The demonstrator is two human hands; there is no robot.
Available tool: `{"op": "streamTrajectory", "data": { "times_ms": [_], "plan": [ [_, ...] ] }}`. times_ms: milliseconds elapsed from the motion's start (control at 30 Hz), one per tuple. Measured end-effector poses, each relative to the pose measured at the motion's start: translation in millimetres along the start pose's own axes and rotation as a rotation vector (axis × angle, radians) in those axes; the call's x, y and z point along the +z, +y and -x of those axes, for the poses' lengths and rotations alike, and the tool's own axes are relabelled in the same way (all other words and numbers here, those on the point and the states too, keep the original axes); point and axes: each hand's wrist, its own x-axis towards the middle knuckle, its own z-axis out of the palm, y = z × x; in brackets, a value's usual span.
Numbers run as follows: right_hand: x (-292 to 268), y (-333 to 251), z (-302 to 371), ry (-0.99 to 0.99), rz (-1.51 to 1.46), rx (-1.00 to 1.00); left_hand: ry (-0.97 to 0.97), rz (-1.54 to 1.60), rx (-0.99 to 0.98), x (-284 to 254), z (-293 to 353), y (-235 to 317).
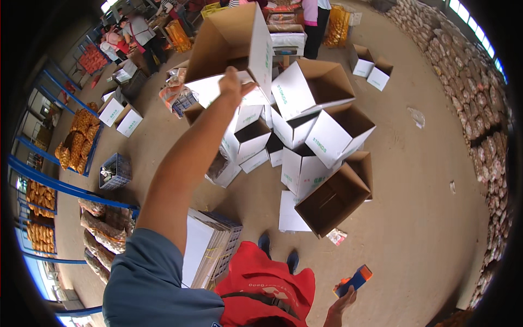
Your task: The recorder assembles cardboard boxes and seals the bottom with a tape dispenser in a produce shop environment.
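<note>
My left hand point(233, 86) reaches far forward and grips the near edge of a large open cardboard box point(261, 52). That box is white outside and brown inside, tilted with its opening toward me, above a heap of others. Low on the right, my right hand point(344, 300) is closed around a blue and orange tape dispenser point(357, 279), held away from the boxes. Just beyond my feet are several open white cartons point(337, 140), stacked and leaning at different angles. One box point(332, 200) lies nearest, its brown inside showing.
Flattened cardboard sheets point(202, 248) stand beside a crate at my left. A blue plastic crate point(115, 171) and filled sacks point(103, 234) lie farther left. Stacked sacks point(463, 82) line the right side. Several people point(139, 32) work at the back. Two small boxes point(362, 60) sit back right.
</note>
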Motion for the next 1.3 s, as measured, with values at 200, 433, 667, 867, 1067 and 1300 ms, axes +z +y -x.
{"op": "streamTrajectory", "data": {
  "times_ms": [200, 433, 667, 867, 1067, 1300],
  "plan": [
    [-21, 5, -4, 0.047, 0.041, -0.062, -1.305, -0.869, 0.260, -18, 246, -54],
    [-10, -1, -18, -0.087, 0.009, -0.036, -0.767, -1.543, 0.292, -252, 312, -119],
    [19, -9, -59, -0.365, 0.175, 0.000, -0.399, -1.576, -0.131, -387, 422, -89],
    [85, -14, -72, -0.556, 0.298, -0.031, -0.212, -1.371, -0.287, -459, 491, -103],
    [144, -17, -20, -0.695, 0.270, -0.044, 0.050, -1.444, -0.313, -577, 504, -136],
    [162, 28, 66, -0.806, 0.506, -0.031, 0.260, -1.572, 0.000, -678, 473, -175]
  ]
}}
